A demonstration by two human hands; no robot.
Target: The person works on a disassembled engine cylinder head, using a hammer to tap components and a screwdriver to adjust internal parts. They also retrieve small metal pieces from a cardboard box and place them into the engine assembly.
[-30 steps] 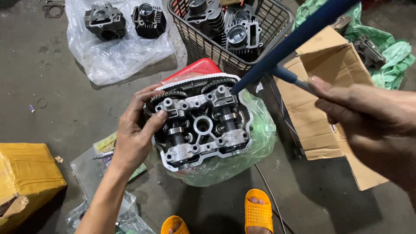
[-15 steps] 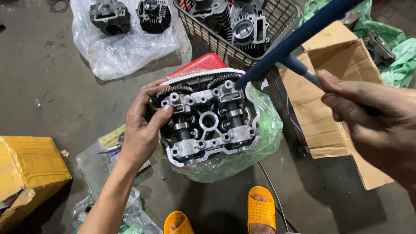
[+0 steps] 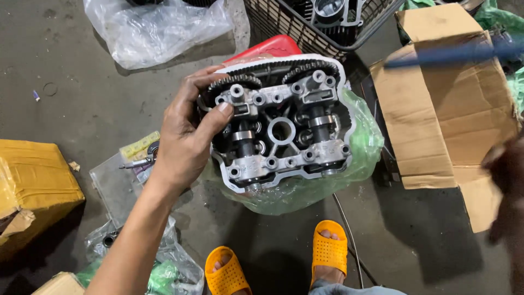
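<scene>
Around cylinder head (image 3: 281,128) — basket (image 3: 284,27), cardboard box (image 3: 436,120).

Cylinder head (image 3: 281,123): grey cast-aluminium block with dark recesses, held up off the floor, cam side facing the camera, tilted slightly. Two toothed cam sprockets along its top edge with a chain run across them. Two camshafts run top to bottom, held under bolted bearing caps; round bore in the centre between them. White gasket edge shows round the outline. Its lower side rests in a crumpled green plastic bag (image 3: 311,183). Left hand (image 3: 188,136) grips its left side, thumb on a cap near the left sprocket. Blue rod (image 3: 453,53): long, motion-blurred, lying near horizontal at upper right, clear of the head.
</scene>
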